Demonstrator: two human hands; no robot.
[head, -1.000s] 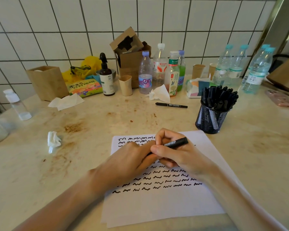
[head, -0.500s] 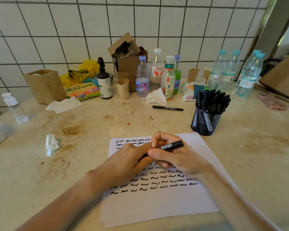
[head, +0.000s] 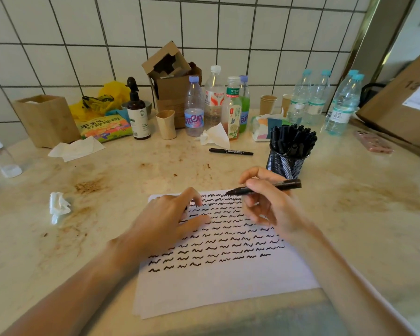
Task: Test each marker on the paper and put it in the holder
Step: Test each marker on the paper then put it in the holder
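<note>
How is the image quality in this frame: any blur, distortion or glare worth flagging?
Head view: wide-angle bending curves the wall tiles and stretches the forearms at the bottom edge; the left hand and right hand are soft with motion blur, while the marker and paper squiggles stay readable; even light, no harsh glare.

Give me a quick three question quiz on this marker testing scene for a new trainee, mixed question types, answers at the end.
1. True or false: the right hand holds a marker.
2. The spare marker lies: A) on the paper, B) on the counter behind the paper, C) in the mesh holder.
3. Fill in: the left hand rests on the ____.

Key: 1 true. 2 B. 3 paper.
</note>
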